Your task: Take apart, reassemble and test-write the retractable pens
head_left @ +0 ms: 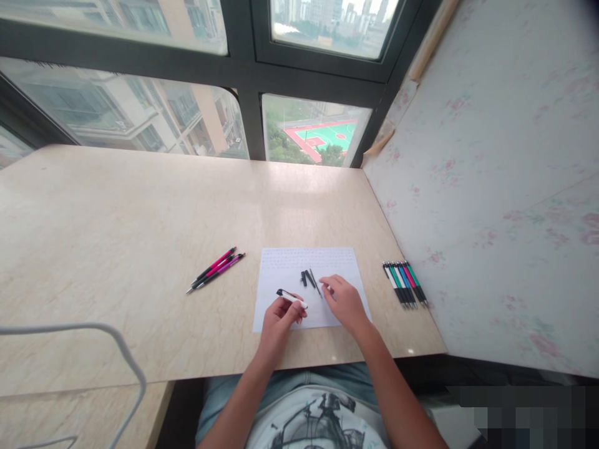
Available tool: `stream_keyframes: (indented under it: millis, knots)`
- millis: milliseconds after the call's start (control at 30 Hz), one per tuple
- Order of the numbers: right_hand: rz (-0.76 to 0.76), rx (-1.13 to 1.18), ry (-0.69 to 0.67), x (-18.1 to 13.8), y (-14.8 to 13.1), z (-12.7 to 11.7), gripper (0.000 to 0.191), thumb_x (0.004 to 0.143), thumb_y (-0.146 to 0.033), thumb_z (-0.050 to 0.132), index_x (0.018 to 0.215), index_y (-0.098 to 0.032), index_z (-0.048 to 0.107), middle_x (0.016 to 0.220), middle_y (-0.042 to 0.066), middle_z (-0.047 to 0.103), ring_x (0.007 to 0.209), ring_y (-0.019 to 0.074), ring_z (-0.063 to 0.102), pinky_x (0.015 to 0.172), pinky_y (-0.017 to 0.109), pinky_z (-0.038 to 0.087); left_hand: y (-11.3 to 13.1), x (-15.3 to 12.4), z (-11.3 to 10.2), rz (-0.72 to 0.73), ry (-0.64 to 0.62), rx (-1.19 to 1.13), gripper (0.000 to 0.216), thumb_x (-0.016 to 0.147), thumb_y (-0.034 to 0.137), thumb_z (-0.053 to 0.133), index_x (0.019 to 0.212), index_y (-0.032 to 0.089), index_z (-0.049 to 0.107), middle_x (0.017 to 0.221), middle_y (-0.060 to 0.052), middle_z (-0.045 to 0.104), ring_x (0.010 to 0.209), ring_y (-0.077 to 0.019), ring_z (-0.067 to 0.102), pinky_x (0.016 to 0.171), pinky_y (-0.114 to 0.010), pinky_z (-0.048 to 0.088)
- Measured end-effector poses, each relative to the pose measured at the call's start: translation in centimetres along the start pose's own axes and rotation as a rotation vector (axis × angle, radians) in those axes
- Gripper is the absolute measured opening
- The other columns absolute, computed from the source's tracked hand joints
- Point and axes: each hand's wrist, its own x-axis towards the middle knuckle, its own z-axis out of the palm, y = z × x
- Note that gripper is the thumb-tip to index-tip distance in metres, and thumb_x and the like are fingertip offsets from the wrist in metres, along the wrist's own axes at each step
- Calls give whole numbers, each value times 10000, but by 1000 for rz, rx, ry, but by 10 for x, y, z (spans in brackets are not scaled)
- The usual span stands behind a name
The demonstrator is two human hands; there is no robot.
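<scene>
My left hand (279,319) is closed around a white pen barrel (291,298) with a black end, held just above a sheet of white paper (286,265). My right hand (344,302) rests on the paper with its fingers curled, fingertips near small black pen parts (309,278) lying on the sheet. Whether the right fingers pinch anything is too small to see.
Two or three pink-and-black pens (216,269) lie left of the paper on the beige marble table (116,237). Several pens in a row (405,284) lie at the right edge beside a floral-papered wall (496,187). A white wire frame (93,349) stands at lower left. Windows run behind the table.
</scene>
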Motion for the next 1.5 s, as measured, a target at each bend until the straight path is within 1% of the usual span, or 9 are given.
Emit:
stream_keyframes:
  millis: [167, 300, 400, 567, 700, 867, 1067, 1200, 1500]
  knots:
    - [7, -212, -89, 16, 3, 3, 264, 920, -170, 502, 1120, -249, 655, 1022, 45, 664, 897, 172, 634, 756, 256, 460, 0, 2, -1, -23, 8, -67, 253, 795, 375, 694, 896, 143, 675, 729, -39, 654, 637, -132, 551, 600, -251, 425]
    - [41, -331, -138, 21, -5, 4, 203, 929, -206, 526, 1052, -262, 678, 1001, 27, 660, 869, 154, 630, 689, 232, 432, 1, 3, -2, -33, 2, -133, 248, 793, 361, 696, 917, 148, 674, 764, -40, 652, 656, -133, 559, 613, -254, 430]
    - [47, -332, -125, 22, -4, 4, 190, 935, -211, 527, 1012, -254, 695, 971, 30, 675, 869, 155, 631, 689, 231, 432, 1, 3, -2, -35, -7, -140, 250, 795, 369, 693, 912, 149, 671, 783, -43, 652, 670, -139, 569, 618, -256, 435]
    - [12, -91, 19, 14, 7, 4, 208, 918, -169, 524, 944, -211, 726, 916, 61, 720, 866, 186, 652, 768, 297, 486, 3, 3, -1, -62, -6, -212, 252, 811, 376, 684, 915, 148, 663, 808, -48, 653, 684, -138, 582, 601, -241, 428]
    - [62, 231, 111, -1, 0, 5, 175, 880, -220, 572, 907, -206, 744, 904, 70, 748, 780, 191, 679, 652, 299, 531, 5, 3, -1, -70, 0, -245, 241, 808, 362, 696, 907, 144, 671, 803, -47, 661, 679, -127, 586, 597, -227, 432]
    - [99, 532, 14, -15, -25, 10, 146, 845, -256, 645, 924, -213, 761, 869, 51, 756, 755, 170, 688, 638, 259, 539, 5, 6, 0, -73, 49, -301, 237, 778, 313, 738, 943, 157, 670, 824, -37, 677, 688, -109, 602, 625, -212, 456]
    - [80, 567, -17, -16, -40, 10, 136, 841, -225, 653, 920, -218, 763, 863, 31, 752, 747, 149, 674, 636, 245, 524, 6, 6, 1, -54, 100, -306, 211, 744, 289, 769, 872, 143, 686, 799, -33, 673, 668, -100, 588, 617, -206, 466]
    - [74, 564, -9, -14, -42, 5, 120, 848, -235, 657, 911, -218, 757, 892, 33, 754, 809, 159, 680, 657, 250, 528, 7, 7, 1, -48, 90, -285, 213, 742, 294, 770, 873, 145, 694, 805, -36, 670, 674, -107, 585, 621, -213, 469]
    - [67, 520, -24, -13, -43, -3, 114, 880, -256, 634, 901, -230, 743, 880, 14, 744, 797, 146, 665, 657, 246, 510, 6, 7, 2, -67, 63, -288, 190, 750, 289, 759, 862, 145, 706, 782, -33, 639, 679, -111, 560, 619, -211, 458]
